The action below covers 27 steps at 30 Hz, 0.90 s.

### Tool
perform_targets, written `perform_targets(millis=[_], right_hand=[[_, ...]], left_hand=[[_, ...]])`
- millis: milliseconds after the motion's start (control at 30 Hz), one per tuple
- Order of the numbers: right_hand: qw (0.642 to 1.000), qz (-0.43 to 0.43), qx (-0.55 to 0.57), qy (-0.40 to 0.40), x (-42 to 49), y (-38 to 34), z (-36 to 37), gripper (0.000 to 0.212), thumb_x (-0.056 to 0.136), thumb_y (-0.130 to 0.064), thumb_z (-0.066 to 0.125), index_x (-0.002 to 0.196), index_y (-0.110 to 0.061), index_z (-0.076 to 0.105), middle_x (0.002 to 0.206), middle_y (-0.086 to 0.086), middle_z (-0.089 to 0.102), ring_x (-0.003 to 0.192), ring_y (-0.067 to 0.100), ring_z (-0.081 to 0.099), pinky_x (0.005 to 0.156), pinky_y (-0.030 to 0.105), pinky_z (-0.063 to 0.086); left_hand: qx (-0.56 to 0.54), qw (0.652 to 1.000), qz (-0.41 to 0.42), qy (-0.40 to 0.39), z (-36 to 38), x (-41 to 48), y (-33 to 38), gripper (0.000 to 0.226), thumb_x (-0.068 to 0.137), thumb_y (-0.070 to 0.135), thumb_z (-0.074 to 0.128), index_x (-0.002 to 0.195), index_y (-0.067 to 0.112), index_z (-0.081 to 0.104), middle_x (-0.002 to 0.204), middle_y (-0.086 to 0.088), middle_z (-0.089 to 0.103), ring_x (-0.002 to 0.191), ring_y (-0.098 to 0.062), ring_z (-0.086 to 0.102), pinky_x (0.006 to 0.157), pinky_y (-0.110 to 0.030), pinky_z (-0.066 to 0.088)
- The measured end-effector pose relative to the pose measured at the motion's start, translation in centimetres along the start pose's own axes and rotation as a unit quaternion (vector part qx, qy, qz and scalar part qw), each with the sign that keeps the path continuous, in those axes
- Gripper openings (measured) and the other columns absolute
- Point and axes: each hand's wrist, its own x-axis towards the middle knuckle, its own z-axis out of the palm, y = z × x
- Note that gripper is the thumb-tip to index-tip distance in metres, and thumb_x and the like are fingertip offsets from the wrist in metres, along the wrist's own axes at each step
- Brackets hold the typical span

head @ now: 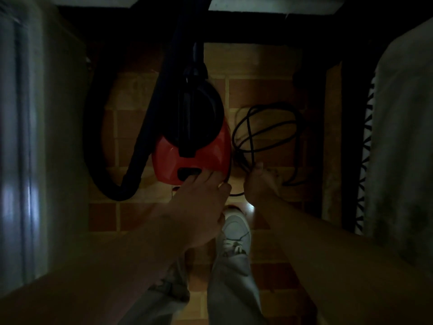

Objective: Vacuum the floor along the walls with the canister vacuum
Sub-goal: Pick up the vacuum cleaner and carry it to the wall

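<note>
Red canister vacuum [168, 158] touched by straight left hand [199, 202] fingers; right hand [260, 184] fingers curl round cord [252, 141].

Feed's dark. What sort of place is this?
Probably a dim room in a home: orange-brown tiled floor, red and black canister vacuum, its black power cord looped on the tiles, pale patterned fabric at right.

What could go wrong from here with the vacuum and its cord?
The power cord lies in loose crossed loops beside the right hand that grips it; a pull may knot it.
The cord also runs close to the shoe, so a step could catch it.
The light is dim, and the hose loops on the floor left of the vacuum: a likely trip hazard.
</note>
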Motion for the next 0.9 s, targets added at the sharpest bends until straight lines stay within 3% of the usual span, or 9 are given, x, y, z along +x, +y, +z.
perform_targets(millis=[133,267,367,467,567,633,733,800,900], right_hand=[[0.98,-0.013,0.19,0.053,-2.4,0.3,-2.9,0.049,0.107,-0.029,0.048,0.144,0.003,0.043,0.139,0.023,0.055,0.125,0.037,0.054,0.1,0.041,0.047],[0.883,0.045,0.466,0.019,-5.1,-0.2,-5.5,0.027,0.103,-0.017,0.059,0.126,-0.002,0.061,0.12,0.018,0.067,0.102,0.027,0.061,0.083,0.033,0.048],[0.826,0.081,0.558,-0.003,-6.2,-0.6,-6.9,0.013,0.09,-0.006,0.068,0.102,-0.01,0.066,0.1,0.015,0.068,0.091,0.03,0.063,0.079,0.039,0.051],[0.762,0.101,0.639,-0.021,-6.6,-0.4,-8.6,0.024,0.074,-0.001,0.074,0.091,-0.017,0.066,0.098,0.018,0.073,0.094,0.036,0.071,0.086,0.049,0.058],[0.704,0.097,0.702,-0.047,-6.2,0.3,-10.1,0.012,0.084,-0.005,0.073,0.094,-0.011,0.071,0.099,0.019,0.076,0.089,0.031,0.073,0.078,0.042,0.06],[0.675,0.087,0.731,-0.056,-5.9,0.6,-11.1,0.007,0.091,-0.008,0.07,0.097,-0.006,0.071,0.089,0.013,0.075,0.083,0.025,0.071,0.078,0.038,0.058],[0.631,0.057,0.77,-0.07,-5.9,0.7,-12.6,0.005,0.094,-0.008,0.067,0.098,-0.007,0.064,0.071,0.006,0.064,0.069,0.021,0.065,0.076,0.039,0.055],[0.629,0.033,0.772,-0.09,-6.2,0.5,-13.8,0.006,0.097,-0.009,0.065,0.099,-0.009,0.059,0.066,0.004,0.056,0.062,0.018,0.058,0.069,0.036,0.052],[0.668,-0.01,0.736,-0.111,-7.0,-0.1,-15.2,0.009,0.098,-0.012,0.064,0.103,-0.006,0.059,0.067,0.003,0.056,0.064,0.018,0.058,0.066,0.033,0.05]], left_hand=[[-0.082,0.996,-0.046,0.003,-2.2,-0.9,0.7,0.06,0.095,0.04,0.054,0.15,0.024,0.036,0.143,0.001,0.037,0.133,-0.019,0.033,0.108,-0.034,0.032],[-0.18,0.98,-0.089,0.014,-3.8,-1.0,1.5,0.055,0.095,0.032,0.058,0.147,0.022,0.044,0.138,0.001,0.045,0.126,-0.017,0.039,0.103,-0.031,0.036],[-0.213,0.972,-0.091,0.043,-4.5,-0.6,1.8,0.048,0.093,0.023,0.059,0.14,0.017,0.052,0.129,-0.002,0.052,0.119,-0.021,0.048,0.098,-0.039,0.044],[-0.237,0.966,-0.08,0.064,-4.9,0.1,1.9,0.047,0.093,0.012,0.059,0.139,0.012,0.053,0.127,-0.007,0.056,0.117,-0.024,0.053,0.095,-0.038,0.047],[-0.247,0.962,-0.065,0.092,-5.0,0.9,1.9,0.048,0.092,0.005,0.058,0.14,0.011,0.053,0.128,-0.01,0.057,0.118,-0.025,0.053,0.095,-0.03,0.042],[-0.25,0.96,-0.065,0.105,-4.9,1.1,1.7,0.05,0.093,0.003,0.057,0.142,0.011,0.052,0.132,-0.01,0.056,0.121,-0.025,0.051,0.096,-0.026,0.037],[-0.241,0.96,-0.068,0.122,-5.3,1.1,1.2,0.052,0.092,0.004,0.058,0.143,0.011,0.05,0.135,-0.01,0.054,0.123,-0.028,0.05,0.102,-0.037,0.044],[-0.224,0.96,-0.068,0.152,-5.8,0.7,0.8,0.053,0.088,0.003,0.061,0.14,0.01,0.053,0.136,-0.011,0.053,0.124,-0.03,0.05,0.101,-0.045,0.047],[-0.191,0.958,-0.084,0.196,-6.8,-0.4,-0.2,0.055,0.083,0.005,0.063,0.137,0.01,0.055,0.14,-0.011,0.051,0.128,-0.031,0.046,0.103,-0.045,0.044]])
